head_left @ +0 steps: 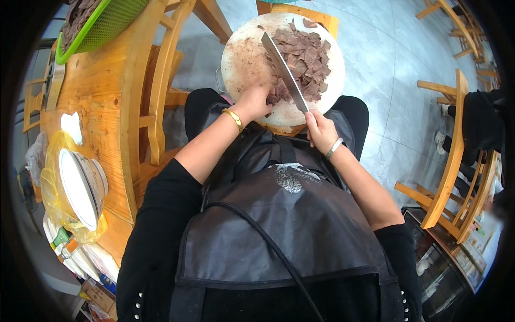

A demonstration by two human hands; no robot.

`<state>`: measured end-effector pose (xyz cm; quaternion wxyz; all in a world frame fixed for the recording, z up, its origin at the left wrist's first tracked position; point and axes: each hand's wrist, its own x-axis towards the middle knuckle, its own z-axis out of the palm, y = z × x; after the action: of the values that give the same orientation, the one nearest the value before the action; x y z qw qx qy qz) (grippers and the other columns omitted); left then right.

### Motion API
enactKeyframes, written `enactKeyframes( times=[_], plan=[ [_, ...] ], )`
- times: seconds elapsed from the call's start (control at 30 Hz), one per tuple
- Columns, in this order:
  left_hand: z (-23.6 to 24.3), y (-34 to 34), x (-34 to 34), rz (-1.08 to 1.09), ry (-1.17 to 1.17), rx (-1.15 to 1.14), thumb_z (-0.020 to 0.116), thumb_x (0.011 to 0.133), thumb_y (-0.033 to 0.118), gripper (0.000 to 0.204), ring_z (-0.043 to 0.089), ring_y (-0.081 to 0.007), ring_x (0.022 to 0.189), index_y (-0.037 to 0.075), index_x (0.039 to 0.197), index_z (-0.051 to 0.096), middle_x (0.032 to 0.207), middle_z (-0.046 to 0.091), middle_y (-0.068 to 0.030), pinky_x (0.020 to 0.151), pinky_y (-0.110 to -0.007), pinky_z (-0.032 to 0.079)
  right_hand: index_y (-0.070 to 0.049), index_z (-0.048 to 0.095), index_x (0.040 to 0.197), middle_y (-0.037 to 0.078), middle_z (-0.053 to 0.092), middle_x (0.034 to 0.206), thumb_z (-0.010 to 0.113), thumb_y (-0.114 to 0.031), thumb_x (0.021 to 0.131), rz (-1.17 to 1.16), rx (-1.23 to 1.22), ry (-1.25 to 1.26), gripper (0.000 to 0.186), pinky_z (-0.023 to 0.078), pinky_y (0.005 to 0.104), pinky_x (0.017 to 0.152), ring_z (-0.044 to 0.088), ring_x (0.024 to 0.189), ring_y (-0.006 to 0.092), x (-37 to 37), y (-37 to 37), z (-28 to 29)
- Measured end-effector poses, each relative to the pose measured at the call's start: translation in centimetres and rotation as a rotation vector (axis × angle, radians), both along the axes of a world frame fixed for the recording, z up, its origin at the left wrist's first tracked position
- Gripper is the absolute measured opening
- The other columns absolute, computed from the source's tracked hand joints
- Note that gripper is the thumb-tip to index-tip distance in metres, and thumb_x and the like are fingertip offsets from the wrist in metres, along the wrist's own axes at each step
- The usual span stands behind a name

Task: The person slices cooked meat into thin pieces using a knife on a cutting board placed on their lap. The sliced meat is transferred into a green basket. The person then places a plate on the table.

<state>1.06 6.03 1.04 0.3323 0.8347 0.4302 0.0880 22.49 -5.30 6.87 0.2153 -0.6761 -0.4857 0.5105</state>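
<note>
A round white cutting board (pixel 244 59) rests in front of my knees. Thin slices of brown cooked meat (pixel 306 56) are heaped on its right half, and scraps stain the left. My right hand (pixel 321 130) is closed round the handle of a cleaver (pixel 287 72), whose long blade slants up and left across the board, beside the sliced pile. With fingers curled, my left hand (pixel 254 102) presses on a piece of meat (pixel 278 94) at the board's near edge, left of the blade. The fingertips are partly hidden there.
On the left a wooden table (pixel 115 107) carries a green mesh basket (pixel 102 29) of meat, a white bowl (pixel 80 188) tipped on its side and a yellow plastic bag (pixel 53 177). Wooden chairs (pixel 448 155) stand right, with a person in dark clothes (pixel 483 123) beside them.
</note>
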Motion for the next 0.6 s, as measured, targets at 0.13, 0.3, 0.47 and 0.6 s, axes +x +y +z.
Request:
enactKeyframes(
  times=[0.13,0.3,0.47,0.6],
  plan=[
    [-0.8,0.7,-1.0,0.258,-0.127,-0.030,0.074,0.069,0.017,0.038,0.064,-0.0251,0.071,0.002,0.101,0.060,0.073,0.062,-0.0105,0.067,-0.035,0.051,-0.006,0.059,0.104,0.008,0.058,0.056,0.045,-0.041,0.096,-0.041,-0.045,0.087,0.038,0.046,0.0306,0.046,0.057,0.044,0.0171,-0.5,-1.3,-0.4],
    [-0.1,-0.7,-0.8,0.526,-0.244,-0.249,0.078,0.070,0.015,0.042,0.059,-0.0114,0.065,-0.001,0.103,0.058,0.075,0.057,-0.0051,0.061,-0.026,0.050,-0.005,0.059,0.104,0.012,0.060,0.061,0.045,-0.040,0.096,0.022,-0.015,0.030,0.038,0.048,0.0341,0.052,0.061,0.050,0.0228,-2.0,-0.5,-0.5],
    [-1.4,-1.4,-1.8,0.428,-0.329,0.036,0.073,0.071,0.005,0.030,0.061,-0.0141,0.068,0.002,0.099,0.061,0.085,0.058,-0.0056,0.063,-0.027,0.051,-0.005,0.057,0.103,0.012,0.059,0.062,0.043,-0.040,0.097,0.082,-0.099,0.044,0.039,0.049,0.0342,0.050,0.060,0.049,0.0225,-3.0,1.4,1.7],
    [-1.7,-1.2,-1.7,0.421,-0.408,0.018,0.073,0.071,0.003,0.025,0.061,-0.0158,0.069,0.003,0.093,0.062,0.086,0.058,-0.0059,0.063,-0.027,0.051,-0.005,0.056,0.100,0.010,0.056,0.059,0.040,-0.043,0.097,0.086,-0.165,0.061,0.042,0.048,0.0328,0.045,0.058,0.046,0.0196,-3.4,1.6,2.3]
  ],
)
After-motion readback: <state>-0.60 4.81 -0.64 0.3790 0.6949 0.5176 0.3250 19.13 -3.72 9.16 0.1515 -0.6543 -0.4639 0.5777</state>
